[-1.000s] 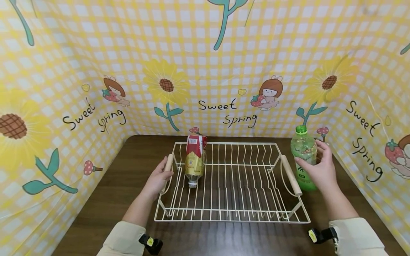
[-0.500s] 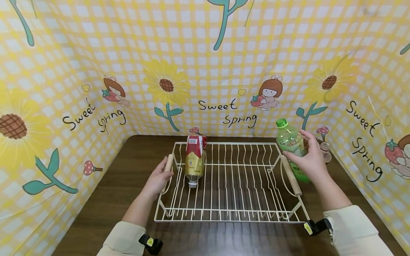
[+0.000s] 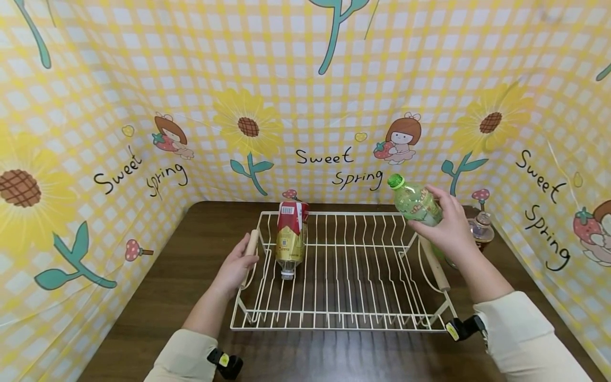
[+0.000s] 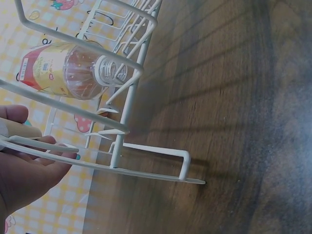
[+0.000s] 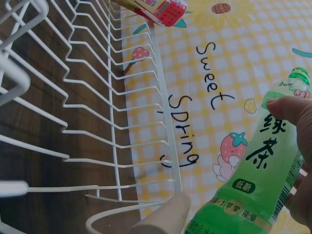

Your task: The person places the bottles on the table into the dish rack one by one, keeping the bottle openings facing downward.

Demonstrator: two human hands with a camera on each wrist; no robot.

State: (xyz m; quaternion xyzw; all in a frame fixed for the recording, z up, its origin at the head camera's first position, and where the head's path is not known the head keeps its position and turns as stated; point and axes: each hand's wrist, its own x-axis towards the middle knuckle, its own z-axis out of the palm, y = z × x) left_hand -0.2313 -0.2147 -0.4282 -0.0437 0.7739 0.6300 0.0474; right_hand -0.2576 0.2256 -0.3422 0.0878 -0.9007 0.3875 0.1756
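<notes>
My left hand (image 3: 233, 269) grips the left wooden handle (image 3: 252, 244) of a cream wire dish rack (image 3: 334, 214). My right hand (image 3: 452, 225) holds a green tea bottle (image 3: 416, 204) around its body, cap on. The bottle tilts, its cap toward the upper left, beside and over the rack's right end; its lower part is hidden by the hand in the head view. In the right wrist view its green label (image 5: 265, 146) shows, thumb across the upper part. A red-and-gold clear plastic bottle (image 3: 291, 241) leans neck-down in the rack's left slots.
Another clear bottle with a dark label (image 3: 483, 229) stands on the brown table (image 3: 191, 302), partly behind my right hand. The rack's right wooden handle (image 3: 435, 265) lies just below the green bottle. A yellow checked cloth (image 3: 305, 106) surrounds the table's back and sides.
My right hand has lifted the green bottle and carried it left toward the rack, tilting it from upright. The dark-labelled bottle behind has come into view. My left hand stays on the handle.
</notes>
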